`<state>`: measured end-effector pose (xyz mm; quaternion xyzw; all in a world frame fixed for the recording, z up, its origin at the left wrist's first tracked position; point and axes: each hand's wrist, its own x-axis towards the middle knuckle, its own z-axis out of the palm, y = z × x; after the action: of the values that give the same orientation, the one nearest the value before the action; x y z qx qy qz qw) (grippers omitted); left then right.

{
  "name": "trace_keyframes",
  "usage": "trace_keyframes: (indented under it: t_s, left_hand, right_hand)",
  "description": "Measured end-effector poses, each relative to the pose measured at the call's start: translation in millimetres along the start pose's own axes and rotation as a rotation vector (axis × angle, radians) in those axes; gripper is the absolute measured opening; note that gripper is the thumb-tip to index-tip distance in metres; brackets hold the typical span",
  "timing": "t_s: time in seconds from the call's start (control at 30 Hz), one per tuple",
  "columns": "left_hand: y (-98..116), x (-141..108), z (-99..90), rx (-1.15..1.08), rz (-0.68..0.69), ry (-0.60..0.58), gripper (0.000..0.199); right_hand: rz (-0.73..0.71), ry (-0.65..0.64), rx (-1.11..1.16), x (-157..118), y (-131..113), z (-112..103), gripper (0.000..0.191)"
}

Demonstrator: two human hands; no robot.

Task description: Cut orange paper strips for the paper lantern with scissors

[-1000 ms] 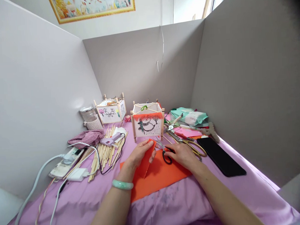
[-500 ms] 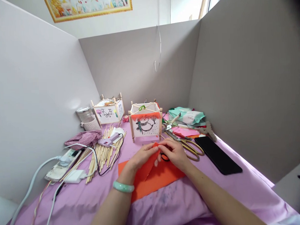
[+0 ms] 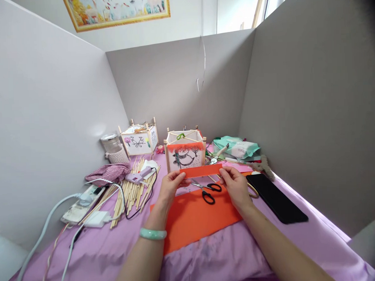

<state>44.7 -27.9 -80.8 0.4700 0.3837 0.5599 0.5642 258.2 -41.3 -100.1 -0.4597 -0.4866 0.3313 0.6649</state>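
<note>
An orange paper strip is stretched level between my two hands. My left hand pinches its left end, and my right hand pinches the right end. Below the strip lie black-handled scissors, partly on a larger orange sheet spread on the purple cloth. Just behind the strip stands a lantern-like box with wooden corner posts, a drawn picture and an orange fringe along its top edge. The strip hangs in front of the box's lower part. A green bangle circles my left wrist.
To the left are wooden sticks, a glue gun, a power strip with cables, and a jar. A second box stands behind. At right lie pliers, a wipes pack and a black phone.
My hands have moved apart, from close together over the folded orange paper to holding the strip flat between them. The scissors now show fully. The view has shifted slightly.
</note>
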Motion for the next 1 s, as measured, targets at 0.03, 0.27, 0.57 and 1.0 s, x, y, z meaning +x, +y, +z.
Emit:
trace_keyframes:
  t_s: [0.03,0.27,0.57,1.0]
  left_hand:
    - [0,0,-0.1,-0.029,0.01,-0.001,0.031]
    - [0,0,0.2,-0.045,0.066,0.087,0.034]
    - [6,-3,2.9,-0.258,0.057,0.054,0.027]
    - [7,-7,0.0,-0.374,0.017,-0.089,0.024]
  right_hand:
    - [-0.002,0.001,0.002,0,1,0,0.03]
    - [0.032,0.013,-0.036,-1,-1,2,0.03]
    - [0.208,-0.017,0.198,1,-1,5,0.032]
    - [0.328,-0.075,0.291,3,5,7,0.035]
